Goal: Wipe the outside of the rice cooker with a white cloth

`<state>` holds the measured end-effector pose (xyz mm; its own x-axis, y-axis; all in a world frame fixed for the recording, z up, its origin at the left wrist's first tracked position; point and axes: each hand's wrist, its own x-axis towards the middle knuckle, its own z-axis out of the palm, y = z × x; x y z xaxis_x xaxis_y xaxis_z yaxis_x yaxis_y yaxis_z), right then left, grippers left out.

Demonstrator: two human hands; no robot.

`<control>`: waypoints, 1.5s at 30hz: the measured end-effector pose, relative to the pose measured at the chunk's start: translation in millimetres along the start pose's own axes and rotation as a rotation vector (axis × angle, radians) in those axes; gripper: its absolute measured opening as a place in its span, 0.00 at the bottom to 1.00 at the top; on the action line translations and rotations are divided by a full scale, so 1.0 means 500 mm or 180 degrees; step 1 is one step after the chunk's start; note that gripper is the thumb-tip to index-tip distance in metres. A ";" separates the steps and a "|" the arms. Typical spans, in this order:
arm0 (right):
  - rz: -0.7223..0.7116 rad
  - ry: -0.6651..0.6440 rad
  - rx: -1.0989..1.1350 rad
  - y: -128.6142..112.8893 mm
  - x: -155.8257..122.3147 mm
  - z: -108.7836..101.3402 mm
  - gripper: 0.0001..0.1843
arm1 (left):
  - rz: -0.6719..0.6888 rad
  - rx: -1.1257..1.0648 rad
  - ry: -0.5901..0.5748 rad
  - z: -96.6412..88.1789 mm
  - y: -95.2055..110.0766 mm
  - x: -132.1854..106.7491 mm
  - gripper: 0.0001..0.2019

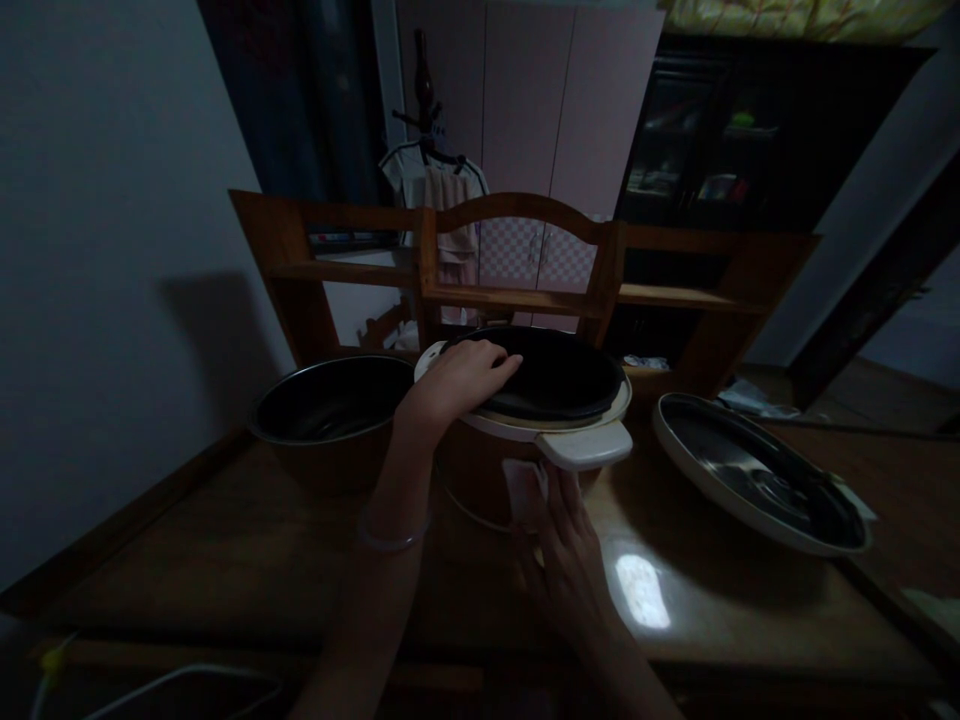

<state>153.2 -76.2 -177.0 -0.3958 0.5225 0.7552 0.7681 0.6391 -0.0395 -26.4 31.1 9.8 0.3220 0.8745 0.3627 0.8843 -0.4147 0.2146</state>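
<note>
In the middle of the desk stands a rice cooker body (480,465), brownish outside, with a pale rim, a dark inside and a white handle (589,445). My left hand (469,375) lies across its left rim, the fingers bent over the edge and the thumb pointing right. Below the handle, my right hand (559,540) presses a white cloth (523,490) against the outer wall, with its fingers partly hidden in dim light. A dark inner pot (330,400) sits left of the cooker. On the right, the round lid (750,470) rests with its inside facing up.
The wooden desk (225,560) has a low shelf rack (517,295) along its back. A wall (112,250) borders the left side. Behind stand a coat rack (424,80) with hung clothes, a pink wardrobe (525,110) and a dark cabinet (787,140). A white cable (202,670) shows at lower left.
</note>
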 end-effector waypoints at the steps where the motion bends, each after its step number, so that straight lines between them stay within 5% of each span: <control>1: 0.0004 -0.0003 -0.0017 0.000 -0.001 0.001 0.42 | 0.0006 -0.0004 -0.0004 0.000 -0.001 0.000 0.23; 17: 0.0017 -0.0088 -0.0275 0.004 -0.010 0.006 0.40 | 0.0019 -0.0043 0.0010 -0.001 -0.001 -0.002 0.23; 45: 0.0720 0.0076 -0.0166 -0.047 -0.001 0.040 0.39 | 0.0039 -0.0064 -0.0054 -0.004 0.000 -0.003 0.24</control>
<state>125.2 -80.5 -189.7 -0.1992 0.6351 0.7463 0.8611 0.4769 -0.1760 -27.6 29.4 11.2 0.3387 0.8733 0.3501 0.8733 -0.4303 0.2285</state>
